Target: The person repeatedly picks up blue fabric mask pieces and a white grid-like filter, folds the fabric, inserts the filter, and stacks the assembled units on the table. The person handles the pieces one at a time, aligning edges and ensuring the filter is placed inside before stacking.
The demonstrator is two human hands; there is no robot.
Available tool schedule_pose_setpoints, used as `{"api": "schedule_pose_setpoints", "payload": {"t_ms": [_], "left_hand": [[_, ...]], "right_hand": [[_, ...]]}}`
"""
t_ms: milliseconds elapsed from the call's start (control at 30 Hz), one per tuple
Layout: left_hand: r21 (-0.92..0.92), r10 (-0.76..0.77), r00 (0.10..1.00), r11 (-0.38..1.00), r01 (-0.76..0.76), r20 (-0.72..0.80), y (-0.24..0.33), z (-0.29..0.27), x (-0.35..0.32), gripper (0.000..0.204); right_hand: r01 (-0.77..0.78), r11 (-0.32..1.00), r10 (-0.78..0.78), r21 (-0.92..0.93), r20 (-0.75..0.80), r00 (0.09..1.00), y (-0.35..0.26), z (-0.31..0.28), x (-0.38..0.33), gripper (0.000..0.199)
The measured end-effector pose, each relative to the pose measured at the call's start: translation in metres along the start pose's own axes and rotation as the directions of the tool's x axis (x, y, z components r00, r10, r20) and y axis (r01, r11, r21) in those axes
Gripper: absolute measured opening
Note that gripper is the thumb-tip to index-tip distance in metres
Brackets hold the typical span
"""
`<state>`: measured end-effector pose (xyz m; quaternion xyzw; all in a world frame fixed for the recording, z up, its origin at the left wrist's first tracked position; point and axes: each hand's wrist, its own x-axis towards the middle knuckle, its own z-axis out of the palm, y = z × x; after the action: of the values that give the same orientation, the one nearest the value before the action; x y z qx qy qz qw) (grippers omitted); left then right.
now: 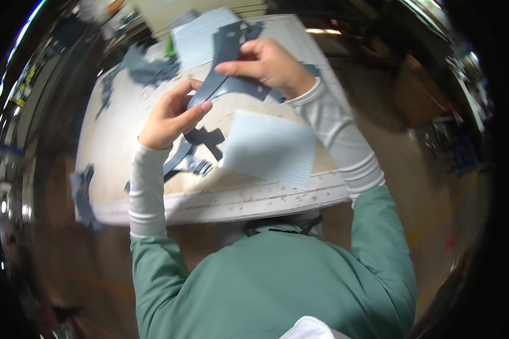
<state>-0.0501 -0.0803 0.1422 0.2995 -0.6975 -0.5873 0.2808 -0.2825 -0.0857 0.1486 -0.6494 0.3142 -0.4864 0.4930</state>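
Observation:
Both hands hold a curved, flat blue-grey cut piece [208,86], leather-like in look, raised over the table. My left hand [168,117] pinches its lower left end, thumb on the near side. Higher up, my right hand [277,65] grips the piece between thumb and fingers near its upper end. Below my left hand lies a dark cross-shaped piece [208,139]. Partly under that is another curved blue-grey piece [178,156], with a shiny striped bit [197,165] beside it. A pale blue ribbed sheet [270,148] rests on the table below my right forearm.
The white table [114,127] has a worn front edge. At its far side are a second pale sheet [206,35], a heap of blue-grey pieces [148,69] and a green object [169,47]. More pieces hang over the left corner [83,195]. A brown box-like thing [418,93] stands at right.

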Motion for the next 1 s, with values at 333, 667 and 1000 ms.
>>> {"api": "schedule_pose_setpoints", "payload": {"t_ms": [333,667,1000], "left_hand": [[0.317,-0.303,0.92,0.872,0.373,-0.249,-0.008,-0.082,-0.132,0.03],[0.573,-0.497,0.755,0.497,0.651,-0.427,-0.081,-0.094,-0.151,0.023],[0.703,-0.296,0.915,0.587,0.401,-0.274,-0.1,-0.09,-0.101,0.024]], "right_hand": [[-0.193,0.971,0.164,0.142,0.19,0.968,0.085,0.103,0.026,0.03],[-0.22,0.847,0.276,-0.484,0.048,0.96,0.151,0.157,0.013,0.035],[0.091,0.5,0.128,-0.861,0.177,0.976,0.116,0.149,-0.021,0.048]]}}
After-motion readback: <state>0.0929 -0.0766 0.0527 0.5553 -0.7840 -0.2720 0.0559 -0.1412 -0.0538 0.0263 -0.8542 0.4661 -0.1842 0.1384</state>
